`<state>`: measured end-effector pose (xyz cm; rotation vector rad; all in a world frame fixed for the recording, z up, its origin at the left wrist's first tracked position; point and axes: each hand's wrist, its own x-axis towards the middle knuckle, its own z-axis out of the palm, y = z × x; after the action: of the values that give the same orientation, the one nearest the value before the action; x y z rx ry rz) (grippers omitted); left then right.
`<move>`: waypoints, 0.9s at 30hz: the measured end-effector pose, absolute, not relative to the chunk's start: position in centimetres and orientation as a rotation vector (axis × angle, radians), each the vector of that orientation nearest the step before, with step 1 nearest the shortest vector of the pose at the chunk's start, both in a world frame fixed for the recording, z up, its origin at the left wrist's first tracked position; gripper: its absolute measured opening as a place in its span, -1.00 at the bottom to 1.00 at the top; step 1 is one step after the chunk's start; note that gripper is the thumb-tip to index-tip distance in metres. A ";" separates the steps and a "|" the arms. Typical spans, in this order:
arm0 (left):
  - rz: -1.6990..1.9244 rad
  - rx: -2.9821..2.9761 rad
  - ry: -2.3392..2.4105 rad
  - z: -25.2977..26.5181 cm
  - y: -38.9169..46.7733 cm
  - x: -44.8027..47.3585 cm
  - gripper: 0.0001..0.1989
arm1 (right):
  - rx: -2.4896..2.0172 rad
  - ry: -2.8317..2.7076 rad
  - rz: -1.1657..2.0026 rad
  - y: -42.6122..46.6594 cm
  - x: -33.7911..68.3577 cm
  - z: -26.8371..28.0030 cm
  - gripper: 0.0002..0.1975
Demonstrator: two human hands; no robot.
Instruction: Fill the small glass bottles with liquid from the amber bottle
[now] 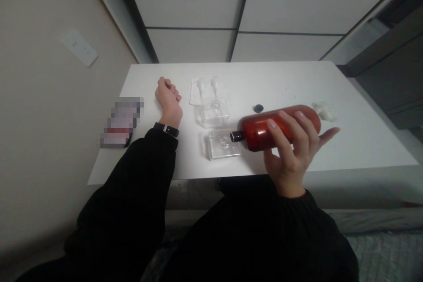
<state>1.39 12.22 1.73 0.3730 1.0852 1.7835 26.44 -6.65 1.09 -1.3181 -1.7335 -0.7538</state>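
Note:
My right hand [292, 141] is wrapped round an amber-red bottle [264, 130], which it holds tipped nearly on its side above the table. The bottle's uncapped dark neck points left, over the near clear plastic container [224, 144]. A second clear container [214, 112] stands just behind that one. No stream of liquid can be made out at the neck. On the left, my left hand [168, 99] rests on the table with its fingers curled closed and nothing visible in them. A small black cap [258, 108] lies behind the bottle.
Two white pump-like pieces [215, 86] lie on a white sheet at the back. A crumpled white tissue [324, 111] is on the right. A blurred-out phone-like object [120, 122] sits by the left edge of the white table [360, 141]. Cabinet panels rise behind.

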 end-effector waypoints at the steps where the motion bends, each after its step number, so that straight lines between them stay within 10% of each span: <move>1: 1.782 0.374 1.086 1.7 12.2 1.4 -0.61 | -1.297 -1.729 -0.751 -6.6 26.4 1.2 -0.40; 27: 1.777 0.315 1.053 2.2 12.0 1.6 -0.61 | -1.235 -1.706 -0.776 -6.2 26.4 0.8 -0.33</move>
<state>1.63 12.00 2.22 0.3150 1.0532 1.7772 26.36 -6.24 0.81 -1.2355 -1.7060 -0.7765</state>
